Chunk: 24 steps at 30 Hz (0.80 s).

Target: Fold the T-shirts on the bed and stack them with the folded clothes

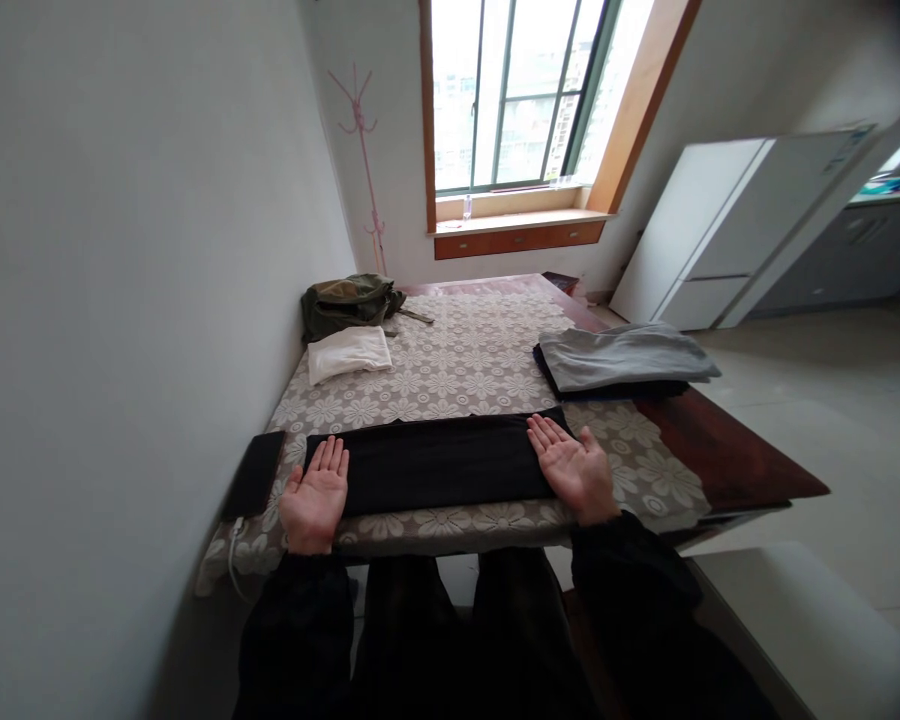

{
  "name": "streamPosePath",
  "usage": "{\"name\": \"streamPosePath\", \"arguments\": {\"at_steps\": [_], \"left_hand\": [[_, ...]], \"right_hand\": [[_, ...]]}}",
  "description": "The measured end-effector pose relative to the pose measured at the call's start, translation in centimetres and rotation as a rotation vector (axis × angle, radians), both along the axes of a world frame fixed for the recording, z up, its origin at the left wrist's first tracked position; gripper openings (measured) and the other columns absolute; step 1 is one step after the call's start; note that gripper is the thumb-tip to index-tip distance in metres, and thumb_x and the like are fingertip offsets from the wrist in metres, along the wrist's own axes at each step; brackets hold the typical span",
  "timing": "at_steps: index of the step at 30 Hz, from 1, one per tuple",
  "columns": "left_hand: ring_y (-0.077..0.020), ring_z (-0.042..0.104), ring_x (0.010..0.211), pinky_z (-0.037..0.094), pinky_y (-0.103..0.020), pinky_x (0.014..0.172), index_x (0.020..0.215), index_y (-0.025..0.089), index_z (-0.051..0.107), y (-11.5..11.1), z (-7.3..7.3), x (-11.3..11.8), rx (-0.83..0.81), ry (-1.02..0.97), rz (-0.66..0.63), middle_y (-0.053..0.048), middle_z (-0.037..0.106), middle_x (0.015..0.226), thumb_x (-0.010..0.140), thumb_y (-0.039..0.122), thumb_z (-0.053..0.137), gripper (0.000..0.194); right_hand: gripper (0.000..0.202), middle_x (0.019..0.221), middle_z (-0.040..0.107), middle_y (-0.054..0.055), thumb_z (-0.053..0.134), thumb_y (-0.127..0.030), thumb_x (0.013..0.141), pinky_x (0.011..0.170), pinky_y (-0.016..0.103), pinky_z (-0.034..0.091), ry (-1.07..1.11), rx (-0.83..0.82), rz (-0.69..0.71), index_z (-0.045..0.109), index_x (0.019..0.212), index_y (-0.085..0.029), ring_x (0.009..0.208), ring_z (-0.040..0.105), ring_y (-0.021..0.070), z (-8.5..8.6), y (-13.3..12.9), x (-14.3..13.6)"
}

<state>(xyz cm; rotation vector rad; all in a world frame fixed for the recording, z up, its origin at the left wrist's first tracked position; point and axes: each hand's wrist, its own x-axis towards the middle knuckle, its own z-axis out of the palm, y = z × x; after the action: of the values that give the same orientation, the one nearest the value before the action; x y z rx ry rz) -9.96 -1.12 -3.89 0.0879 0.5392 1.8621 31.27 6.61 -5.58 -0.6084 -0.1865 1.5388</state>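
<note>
A folded black cloth [439, 462], perhaps a garment, lies flat in a long strip along the near edge of the table. Over its left end is my left hand [316, 497], palm up with fingers stretched out. My right hand [574, 468] is at the cloth's right end, also palm up and fingers extended. Neither hand holds anything. Whether the backs of the hands touch the cloth cannot be made out. A patterned lace tablecloth [465, 370] spreads beneath the black cloth.
Grey and dark folded clothes [622, 357] are stacked at the right. A folded white cloth [349, 354] and an olive backpack [352, 303] sit at the back left. A dark tablet [253, 475] with a white cable [234, 550] lies by the left wall. A stool-like surface [802, 610] stands lower right.
</note>
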Motion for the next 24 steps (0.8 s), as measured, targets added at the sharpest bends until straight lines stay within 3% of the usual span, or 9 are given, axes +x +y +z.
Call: {"name": "streamPosePath", "arguments": {"at_steps": [6, 12, 17, 24], "left_hand": [[-0.0251, 0.048, 0.148, 0.049, -0.042, 0.116, 0.155, 0.012, 0.044, 0.2, -0.1, 0.1, -0.024, 0.041, 0.033, -0.019, 0.040, 0.166, 0.100, 0.026, 0.035, 0.057], [-0.0238, 0.049, 0.147, 0.048, -0.042, 0.116, 0.153, 0.016, 0.047, 0.3, -0.2, 0.4, -0.050, 0.061, 0.043, -0.017, 0.043, 0.165, 0.102, 0.026, 0.034, 0.053], [-0.0235, 0.047, 0.148, 0.047, -0.039, 0.116, 0.153, 0.013, 0.046, 0.4, 0.0, 0.7, -0.058, 0.082, 0.073, -0.018, 0.039, 0.167, 0.104, 0.028, 0.034, 0.054], [-0.0228, 0.044, 0.150, 0.046, -0.037, 0.117, 0.153, 0.012, 0.045, 0.5, 0.4, 1.2, -0.082, 0.120, 0.082, -0.018, 0.039, 0.166, 0.101, 0.023, 0.040, 0.054]], "right_hand": [[0.053, 0.159, 0.050, 0.016, 0.030, -0.048, 0.107, 0.116, 0.049, 0.045, -0.075, 0.015, -0.074, 0.051, 0.148, -0.021, 0.144, 0.052, 0.0233, 0.0, 0.1, 0.1], [0.050, 0.159, 0.050, 0.017, 0.035, -0.043, 0.107, 0.118, 0.038, 0.042, -0.109, 0.004, -0.077, 0.054, 0.143, -0.015, 0.142, 0.054, 0.0201, 0.4, -0.1, -0.2], [0.046, 0.159, 0.051, 0.014, 0.036, -0.042, 0.107, 0.119, 0.043, 0.041, -0.122, 0.002, -0.070, 0.054, 0.143, -0.021, 0.142, 0.054, 0.0188, 0.3, -0.1, -0.3], [0.045, 0.161, 0.048, 0.014, 0.042, -0.038, 0.105, 0.117, 0.036, 0.043, -0.121, 0.012, -0.059, 0.054, 0.144, -0.018, 0.144, 0.051, 0.0176, 0.3, -0.1, -0.3]]}}
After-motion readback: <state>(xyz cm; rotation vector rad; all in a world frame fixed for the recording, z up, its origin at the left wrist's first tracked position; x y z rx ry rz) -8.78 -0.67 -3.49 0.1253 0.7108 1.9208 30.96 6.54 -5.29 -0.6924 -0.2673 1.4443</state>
